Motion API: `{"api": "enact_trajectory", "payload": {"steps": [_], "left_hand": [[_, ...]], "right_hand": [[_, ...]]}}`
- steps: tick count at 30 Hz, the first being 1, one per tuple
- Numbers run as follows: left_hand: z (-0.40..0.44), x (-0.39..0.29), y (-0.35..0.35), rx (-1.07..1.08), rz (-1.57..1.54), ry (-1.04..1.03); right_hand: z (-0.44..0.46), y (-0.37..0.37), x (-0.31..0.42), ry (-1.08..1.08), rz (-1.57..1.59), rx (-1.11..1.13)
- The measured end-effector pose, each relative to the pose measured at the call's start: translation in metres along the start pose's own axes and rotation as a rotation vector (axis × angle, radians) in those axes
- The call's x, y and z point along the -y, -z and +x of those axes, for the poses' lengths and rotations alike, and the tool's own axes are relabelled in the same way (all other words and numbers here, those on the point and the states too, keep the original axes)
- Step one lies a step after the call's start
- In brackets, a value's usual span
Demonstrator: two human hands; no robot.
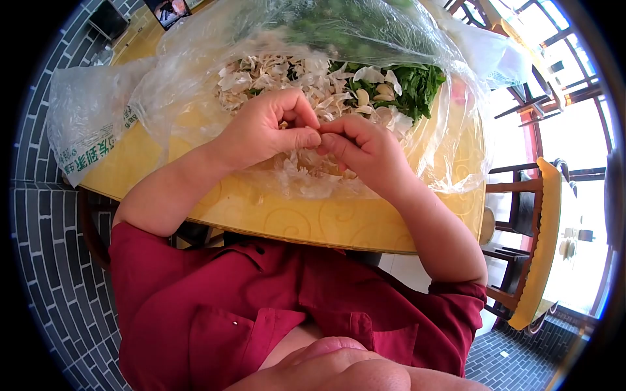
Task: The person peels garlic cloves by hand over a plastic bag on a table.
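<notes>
My left hand [264, 127] and my right hand [365, 150] meet at the fingertips above the near side of a yellow table. Both are closed in a pinch on a small piece that looks like a garlic clove, mostly hidden by the fingers. Something small and brownish shows inside the curled left fingers. Just beyond the hands lies a heap of papery garlic skins [313, 85]. Peeled garlic cloves [363, 98] rest at its right, among green leaves [420, 88]. More skins lie beneath my hands on clear plastic.
A clear plastic bag [195, 65] spreads over the yellow table [261, 212], with greens under its far part. Green-printed plastic [98, 130] hangs at the left edge. A phone [167, 10] stands at the back left. Chairs [515, 202] and another table [544, 247] are at right.
</notes>
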State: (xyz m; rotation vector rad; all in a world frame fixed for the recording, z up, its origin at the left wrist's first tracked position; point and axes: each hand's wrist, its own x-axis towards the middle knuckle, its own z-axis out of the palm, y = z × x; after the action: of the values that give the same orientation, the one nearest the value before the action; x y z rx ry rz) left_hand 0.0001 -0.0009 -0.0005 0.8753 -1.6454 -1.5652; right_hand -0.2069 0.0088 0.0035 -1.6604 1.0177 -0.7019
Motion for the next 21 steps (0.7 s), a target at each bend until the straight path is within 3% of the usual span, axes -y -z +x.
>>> {"api": "enact_trajectory", "payload": {"steps": [21], "left_hand": [[-0.0001,-0.0003,-0.0009,0.009,0.139,-0.017]], "right_hand": [[0.0001,-0.0035,-0.0066,-0.057,0.051,0.054]]}}
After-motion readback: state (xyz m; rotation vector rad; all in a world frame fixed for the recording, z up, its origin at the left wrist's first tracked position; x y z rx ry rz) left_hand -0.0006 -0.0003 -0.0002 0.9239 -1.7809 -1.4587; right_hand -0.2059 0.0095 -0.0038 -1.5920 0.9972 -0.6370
